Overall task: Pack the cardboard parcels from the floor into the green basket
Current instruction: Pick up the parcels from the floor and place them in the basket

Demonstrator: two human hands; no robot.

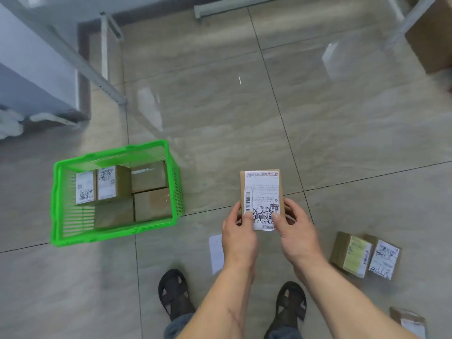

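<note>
Both hands hold one cardboard parcel (261, 192) with a white shipping label, raised in front of me above the tiled floor. My left hand (239, 234) grips its lower left edge, thumb on the label. Gripping the lower right edge is my right hand (297, 232). The green basket (55, 204) stands on the floor to the left, holding several parcels (149, 179). Two labelled parcels (351, 254) (384, 259) lie on the floor at the right, and a third (408, 322) sits near the bottom right corner.
A metal shelving frame (107, 77) and a grey cabinet (31, 69) stand behind the basket at the left. A big cardboard box (433, 37) sits under a frame at the top right. A white paper sheet (215, 253) lies by my sandalled feet (175, 292).
</note>
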